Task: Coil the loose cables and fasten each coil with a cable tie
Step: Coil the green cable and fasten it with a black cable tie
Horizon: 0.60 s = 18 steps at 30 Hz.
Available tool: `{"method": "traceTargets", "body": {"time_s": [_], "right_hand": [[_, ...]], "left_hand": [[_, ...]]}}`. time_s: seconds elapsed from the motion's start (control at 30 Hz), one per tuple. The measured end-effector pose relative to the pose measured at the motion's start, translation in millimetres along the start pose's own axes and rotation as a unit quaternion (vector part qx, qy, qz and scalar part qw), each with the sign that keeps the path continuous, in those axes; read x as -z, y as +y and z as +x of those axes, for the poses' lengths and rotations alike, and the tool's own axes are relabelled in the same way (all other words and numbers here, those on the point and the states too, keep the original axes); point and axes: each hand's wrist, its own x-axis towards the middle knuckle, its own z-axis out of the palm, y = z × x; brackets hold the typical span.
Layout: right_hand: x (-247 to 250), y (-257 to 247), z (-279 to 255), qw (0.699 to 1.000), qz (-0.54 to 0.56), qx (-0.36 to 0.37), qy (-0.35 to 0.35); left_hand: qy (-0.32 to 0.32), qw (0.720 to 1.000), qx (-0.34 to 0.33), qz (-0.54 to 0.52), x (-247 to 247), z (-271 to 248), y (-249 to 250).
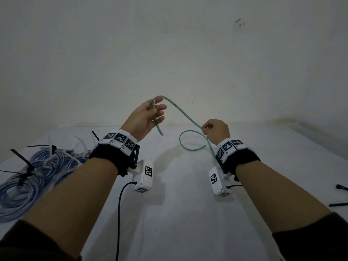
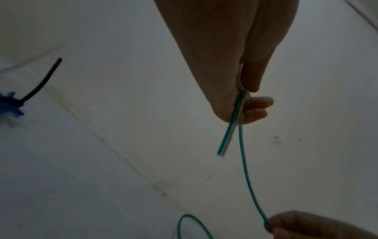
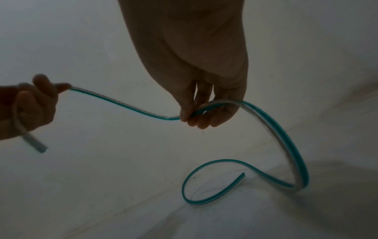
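A green and clear flat cable (image 1: 180, 112) hangs in the air between my two hands above the white table (image 1: 178, 213). My left hand (image 1: 148, 114) holds it near one end, fingers curled round it, and the short free end (image 2: 225, 142) sticks out below the palm. My right hand (image 1: 214, 131) pinches the same cable (image 3: 122, 105) further along. Below the right hand the cable drops and curls into a loose loop (image 3: 214, 182) whose far end rests on the table.
Several blue cable coils (image 1: 37, 170) fastened with black and white ties lie at the table's left edge. Loose black cable ties (image 1: 339, 204) lie at the right edge. A bare wall (image 1: 169, 53) stands close behind the table.
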Motion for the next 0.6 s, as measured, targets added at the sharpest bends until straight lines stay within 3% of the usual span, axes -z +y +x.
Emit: {"method": "traceTargets", "body": {"time_s": [0.2, 0.33, 0.47, 0.6], "right_hand": [[-6, -18, -15, 0.981, -0.053, 0.101, -0.156], [-6, -26, -21, 0.947, -0.127, 0.171, -0.240], [-5, -36, -27, 0.921, -0.194, 0.246, -0.233], [-1, -47, -28, 0.918, -0.216, 0.290, -0.162]], "left_hand": [[0.073, 0.972, -0.105, 0.197, -14, 2, -16], [0.065, 0.954, -0.089, 0.279, -14, 8, -27], [0.029, 0.908, -0.083, 0.409, -11, 2, -34], [-0.030, 0.864, -0.026, 0.501, -8, -6, -37]]}}
